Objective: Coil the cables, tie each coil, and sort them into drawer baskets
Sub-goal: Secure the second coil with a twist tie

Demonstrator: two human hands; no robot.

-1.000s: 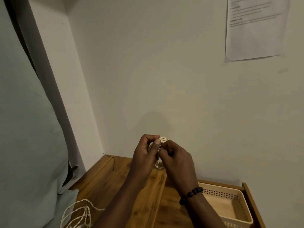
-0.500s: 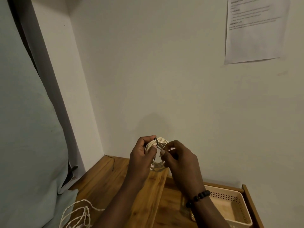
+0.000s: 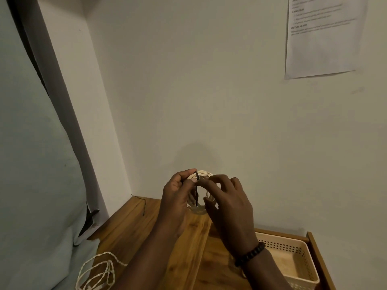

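Observation:
I hold a small coil of cream cable [image 3: 202, 174] up in front of the wall, above the wooden top [image 3: 134, 225]. My left hand [image 3: 178, 197] grips the coil's left side with thumb and fingers. A thin black tie [image 3: 196, 191] hangs down from the coil's top. My right hand [image 3: 226, 201] is at the coil's right side, its fingertips pinching at the tie near the top. A second cream cable [image 3: 98, 271] lies loose at the lower left. A beige perforated basket [image 3: 301, 266] sits in the open drawer at the lower right.
A pale cushion or cloth [image 3: 35, 185] fills the left side. A printed sheet [image 3: 322, 36] is taped high on the wall at right. A thin dark wire [image 3: 143, 204] lies at the wooden top's back left corner.
Both hands have shifted slightly and spread apart, so more of the coil shows. The black tie now hangs down visibly from the coil.

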